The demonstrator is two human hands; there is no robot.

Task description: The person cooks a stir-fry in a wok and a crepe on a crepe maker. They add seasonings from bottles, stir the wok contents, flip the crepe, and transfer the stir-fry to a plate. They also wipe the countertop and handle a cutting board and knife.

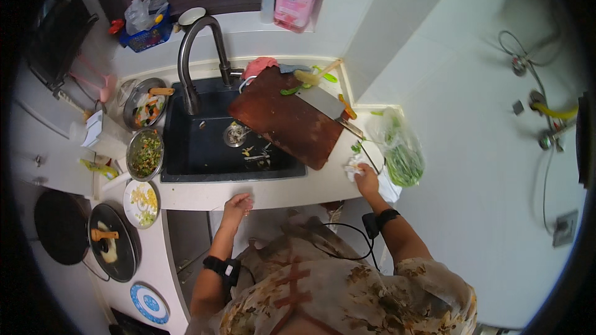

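Observation:
My right hand point(368, 180) has its fingers closed on a crumpled white tissue point(355, 167) at the right end of the counter. Close beside it lie a thin dark stick-like object point(371, 157) and a plastic bag of green vegetables point(404, 163). My left hand point(238, 205) hovers at the counter's front edge, empty, with its fingers loosely bent. A brown wooden cutting board point(288, 116) lies slantwise over the right part of the dark sink point(205, 149). On the board's right edge rests a cleaver point(323, 103), its handle angled toward my right hand.
Food scraps lie around the sink drain point(235, 135), below a curved faucet point(184, 56). At left stand a bowl of chopped vegetables point(145, 154), a plate of chopped food point(141, 204) and a black pan point(114, 260). A pink soap bottle point(295, 2) stands on the sill.

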